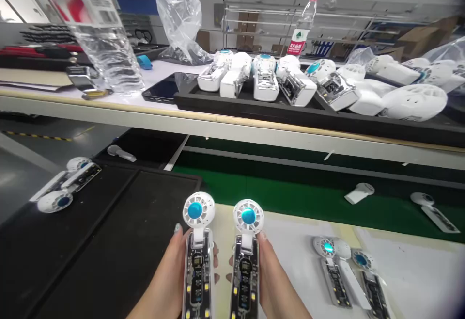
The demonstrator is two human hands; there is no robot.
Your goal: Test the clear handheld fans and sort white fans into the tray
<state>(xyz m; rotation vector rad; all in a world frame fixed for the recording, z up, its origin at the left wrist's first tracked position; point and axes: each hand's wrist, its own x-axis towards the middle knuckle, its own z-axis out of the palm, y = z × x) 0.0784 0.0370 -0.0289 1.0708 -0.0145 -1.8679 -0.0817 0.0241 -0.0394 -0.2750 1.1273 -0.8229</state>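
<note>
Two small white fans with blue round centres and exposed circuit boards stand upright side by side at the bottom middle. My left hand (pixel 173 265) is closed around the left fan (pixel 198 256), its fingertips showing past the far edge. Around the right fan (pixel 247 256) my right hand (pixel 271 270) is wrapped in the same way. A narrow gap separates the two fans. Their lower ends run out of view.
Several similar fans (pixel 336 275) lie on the white table at right. Black trays (pixel 109 231) fill the left, with a few fans (pixel 69 188). Behind runs a green belt (pixel 290 188) carrying fans. A shelf (pixel 232 127) above holds a tray of fans and bottles.
</note>
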